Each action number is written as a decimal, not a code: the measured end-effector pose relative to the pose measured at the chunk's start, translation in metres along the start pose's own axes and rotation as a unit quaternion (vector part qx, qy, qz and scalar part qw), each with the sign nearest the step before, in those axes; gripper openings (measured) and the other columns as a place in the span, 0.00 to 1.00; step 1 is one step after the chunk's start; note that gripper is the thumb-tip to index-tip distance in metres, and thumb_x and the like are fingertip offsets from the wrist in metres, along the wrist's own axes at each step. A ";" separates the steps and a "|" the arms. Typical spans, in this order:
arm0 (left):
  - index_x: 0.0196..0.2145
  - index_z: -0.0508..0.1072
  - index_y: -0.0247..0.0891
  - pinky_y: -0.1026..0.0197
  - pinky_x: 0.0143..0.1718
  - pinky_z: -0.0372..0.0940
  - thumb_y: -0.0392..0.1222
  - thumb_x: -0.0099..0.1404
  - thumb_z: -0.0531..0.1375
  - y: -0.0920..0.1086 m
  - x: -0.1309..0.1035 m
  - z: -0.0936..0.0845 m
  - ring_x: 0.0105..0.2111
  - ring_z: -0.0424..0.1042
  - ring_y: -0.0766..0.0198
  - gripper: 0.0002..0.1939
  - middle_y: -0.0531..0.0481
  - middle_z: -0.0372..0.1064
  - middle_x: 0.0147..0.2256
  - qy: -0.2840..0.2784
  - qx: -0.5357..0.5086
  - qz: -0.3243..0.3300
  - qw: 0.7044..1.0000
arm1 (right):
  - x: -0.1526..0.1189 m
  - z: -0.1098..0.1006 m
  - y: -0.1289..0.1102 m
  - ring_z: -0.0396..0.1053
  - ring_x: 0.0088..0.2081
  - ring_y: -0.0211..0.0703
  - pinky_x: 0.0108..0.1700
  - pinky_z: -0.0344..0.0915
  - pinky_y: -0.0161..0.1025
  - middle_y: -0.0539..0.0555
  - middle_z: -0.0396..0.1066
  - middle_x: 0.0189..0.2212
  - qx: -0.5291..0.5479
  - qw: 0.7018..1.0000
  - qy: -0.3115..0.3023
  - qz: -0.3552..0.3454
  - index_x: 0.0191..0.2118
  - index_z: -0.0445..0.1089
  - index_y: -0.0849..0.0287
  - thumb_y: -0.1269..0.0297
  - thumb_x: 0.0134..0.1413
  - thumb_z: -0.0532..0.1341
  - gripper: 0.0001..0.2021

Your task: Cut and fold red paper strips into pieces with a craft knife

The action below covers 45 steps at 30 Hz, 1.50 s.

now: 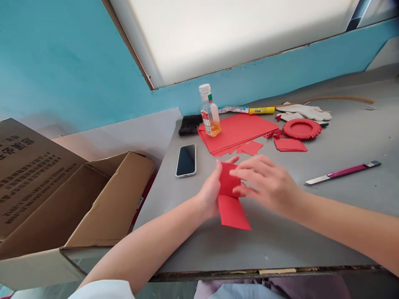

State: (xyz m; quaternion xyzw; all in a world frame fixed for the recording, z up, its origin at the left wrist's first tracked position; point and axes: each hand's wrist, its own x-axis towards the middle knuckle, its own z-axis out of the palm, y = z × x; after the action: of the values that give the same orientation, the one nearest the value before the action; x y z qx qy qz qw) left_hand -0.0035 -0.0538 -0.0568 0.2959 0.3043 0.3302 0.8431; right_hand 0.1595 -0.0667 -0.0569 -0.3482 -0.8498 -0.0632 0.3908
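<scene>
A piece of red paper, creased across the middle, is held over the front part of the table. My left hand grips its upper half from the left, thumb up along the edge. At the right side of the same paper is my right hand, slightly blurred, its fingers stretched out and apart over the upper half. Whether those fingertips press on the paper I cannot tell. Beyond the hands lie small red paper pieces and a stack of larger red sheets.
A bottle with amber liquid stands on the sheets. A phone lies to the left and a utility knife to the right. Behind are a pleated red paper ring, white gloves and a yellow tube. An open cardboard box adjoins the table.
</scene>
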 end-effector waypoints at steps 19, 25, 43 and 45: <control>0.45 0.69 0.44 0.60 0.37 0.66 0.67 0.59 0.49 -0.003 -0.005 0.005 0.41 0.69 0.58 0.28 0.48 0.66 0.47 0.086 0.010 0.014 0.996 | -0.005 0.013 -0.012 0.61 0.53 0.53 0.55 0.61 0.51 0.65 0.67 0.48 -0.080 0.989 -0.081 -0.098 0.52 0.63 0.70 0.64 0.54 0.58 0.21; 0.45 0.68 0.42 0.62 0.37 0.65 0.68 0.59 0.47 -0.003 -0.002 0.003 0.42 0.70 0.58 0.30 0.46 0.66 0.48 0.073 -0.017 0.006 0.997 | -0.007 0.016 -0.008 0.62 0.52 0.54 0.53 0.63 0.49 0.69 0.67 0.48 -0.096 0.987 -0.078 -0.101 0.51 0.63 0.75 0.67 0.53 0.58 0.21; 0.45 0.67 0.37 0.68 0.19 0.54 0.49 0.66 0.51 0.012 -0.010 0.004 0.17 0.59 0.72 0.16 0.53 0.64 0.24 -0.007 0.346 0.031 0.938 | 0.020 -0.038 0.029 0.64 0.22 0.34 0.24 0.62 0.33 0.49 0.69 0.24 0.192 0.924 -0.100 0.315 0.33 0.71 0.56 0.56 0.55 0.55 0.12; 0.42 0.68 0.37 0.68 0.19 0.55 0.48 0.66 0.49 0.016 -0.010 0.002 0.16 0.58 0.72 0.15 0.54 0.63 0.21 0.025 0.404 0.042 0.913 | 0.023 -0.044 0.028 0.66 0.25 0.35 0.25 0.63 0.33 0.49 0.70 0.25 0.225 0.910 -0.145 0.316 0.33 0.71 0.56 0.54 0.52 0.57 0.11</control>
State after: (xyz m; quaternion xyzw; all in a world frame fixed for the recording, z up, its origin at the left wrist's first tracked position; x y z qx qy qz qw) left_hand -0.0140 -0.0518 -0.0407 0.6154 0.4202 0.2213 0.6291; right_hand 0.1944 -0.0504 -0.0150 -0.5064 -0.7343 0.3080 0.3308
